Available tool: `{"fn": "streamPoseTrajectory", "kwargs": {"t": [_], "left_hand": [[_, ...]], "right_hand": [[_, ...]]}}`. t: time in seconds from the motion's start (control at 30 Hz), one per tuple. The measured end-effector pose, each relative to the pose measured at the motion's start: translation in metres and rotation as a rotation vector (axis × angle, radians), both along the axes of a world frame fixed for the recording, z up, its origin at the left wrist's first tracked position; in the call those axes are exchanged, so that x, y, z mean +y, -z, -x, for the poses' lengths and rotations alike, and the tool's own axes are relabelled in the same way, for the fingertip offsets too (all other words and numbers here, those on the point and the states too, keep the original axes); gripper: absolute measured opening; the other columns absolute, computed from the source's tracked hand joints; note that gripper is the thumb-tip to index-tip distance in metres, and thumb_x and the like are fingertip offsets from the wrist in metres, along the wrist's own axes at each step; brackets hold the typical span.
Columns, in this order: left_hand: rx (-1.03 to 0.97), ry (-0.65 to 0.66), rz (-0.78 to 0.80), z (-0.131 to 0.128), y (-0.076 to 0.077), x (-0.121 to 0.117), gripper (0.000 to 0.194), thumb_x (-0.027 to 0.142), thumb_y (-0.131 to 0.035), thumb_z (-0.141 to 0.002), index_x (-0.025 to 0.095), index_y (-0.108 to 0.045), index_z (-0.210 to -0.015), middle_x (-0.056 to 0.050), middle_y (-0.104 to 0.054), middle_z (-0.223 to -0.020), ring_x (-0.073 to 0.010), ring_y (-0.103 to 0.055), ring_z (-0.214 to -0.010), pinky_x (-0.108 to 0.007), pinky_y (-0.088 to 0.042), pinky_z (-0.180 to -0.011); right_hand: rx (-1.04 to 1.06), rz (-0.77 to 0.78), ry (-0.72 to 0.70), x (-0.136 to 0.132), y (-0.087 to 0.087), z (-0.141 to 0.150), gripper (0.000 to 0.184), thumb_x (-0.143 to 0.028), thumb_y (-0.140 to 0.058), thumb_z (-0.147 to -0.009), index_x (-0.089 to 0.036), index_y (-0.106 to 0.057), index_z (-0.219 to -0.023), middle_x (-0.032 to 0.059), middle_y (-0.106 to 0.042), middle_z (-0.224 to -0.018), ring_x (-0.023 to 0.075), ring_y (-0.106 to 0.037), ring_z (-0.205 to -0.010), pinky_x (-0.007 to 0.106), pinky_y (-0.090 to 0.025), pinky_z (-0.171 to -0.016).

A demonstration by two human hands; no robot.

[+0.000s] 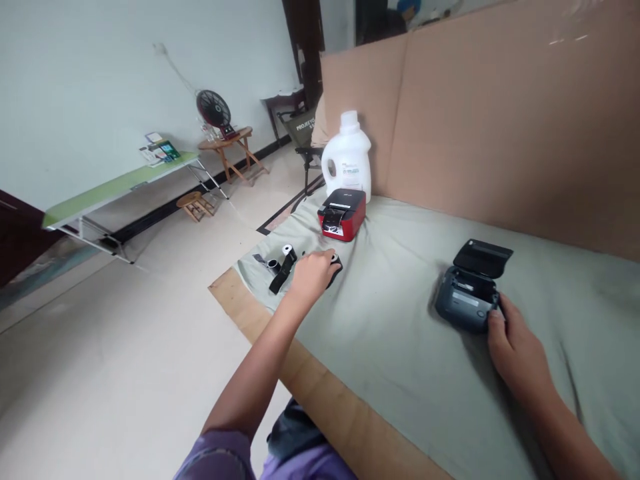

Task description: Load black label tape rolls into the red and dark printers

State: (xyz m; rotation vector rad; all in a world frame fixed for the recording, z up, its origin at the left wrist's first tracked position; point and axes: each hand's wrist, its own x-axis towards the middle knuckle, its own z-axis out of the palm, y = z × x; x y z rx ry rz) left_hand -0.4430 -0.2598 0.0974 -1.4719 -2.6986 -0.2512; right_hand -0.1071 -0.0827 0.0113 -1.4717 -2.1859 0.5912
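Observation:
My left hand (313,272) reaches over the cloth with its fingers closed on a small black roll (335,265) with a pale core. Most of that roll is hidden behind the fingers. Left of it lie more rolls: a white-ended black roll (287,251) with a loose dark strip (281,275), and a dark roll (273,265) with a short tail. On the right, my right hand (517,343) grips the near right side of a dark portable label printer (463,310). The printer's lid (483,259) stands up, exposing the hollow inside.
Behind the rolls sits a red and black printer (345,215), with a white jug (349,157) at its back. A cardboard wall (480,120) lines the far side. The green cloth (380,333) covers a wooden board (320,373), whose edge borders the floor.

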Motion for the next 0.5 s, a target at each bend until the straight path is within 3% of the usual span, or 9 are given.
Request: {"fn": "streamPoseTrajectory", "kwargs": {"t": [0.13, 0.3, 0.4, 0.5], "left_hand": [[0.112, 0.015, 0.074, 0.003, 0.011, 0.016, 0.028, 0.042, -0.061, -0.096, 0.017, -0.072, -0.104, -0.016, -0.073, -0.092, -0.0326, -0.064, -0.107, -0.040, -0.044, -0.090], [0.114, 0.022, 0.081, -0.005, 0.025, 0.023, 0.027, 0.042, -0.066, -0.092, 0.017, -0.074, -0.101, -0.016, -0.072, -0.088, -0.0338, -0.059, -0.111, -0.042, -0.041, -0.091], [0.094, 0.004, -0.015, 0.001, 0.020, 0.013, 0.041, 0.051, -0.063, -0.092, 0.020, -0.073, -0.115, -0.015, -0.073, -0.091, -0.0343, -0.057, -0.110, -0.042, -0.041, -0.090], [0.118, -0.199, -0.183, 0.032, 0.006, -0.011, 0.058, 0.059, -0.056, -0.094, 0.022, -0.063, -0.137, -0.015, -0.074, -0.101, -0.0340, -0.058, -0.110, -0.042, -0.043, -0.090]], "right_hand": [[0.010, -0.002, -0.002, 0.001, 0.001, 0.000, 0.067, -0.052, -0.028, -0.099, -0.016, -0.042, -0.154, 0.0208, -0.060, -0.142, 0.0398, -0.061, -0.126, 0.050, -0.053, -0.090], [-0.003, 0.024, 0.007, 0.002, 0.000, -0.001, 0.070, -0.055, -0.027, -0.099, -0.016, -0.041, -0.155, 0.0207, -0.060, -0.142, 0.0409, -0.060, -0.127, 0.051, -0.052, -0.090], [-0.009, 0.036, 0.005, 0.002, 0.000, -0.002, 0.070, -0.055, -0.026, -0.099, -0.017, -0.040, -0.155, 0.0205, -0.061, -0.141, 0.0410, -0.060, -0.127, 0.050, -0.052, -0.086], [-0.029, 0.035, 0.010, 0.003, 0.000, -0.002, 0.070, -0.056, -0.026, -0.098, -0.017, -0.041, -0.155, 0.0198, -0.061, -0.141, 0.0406, -0.062, -0.125, 0.049, -0.052, -0.086]]}}
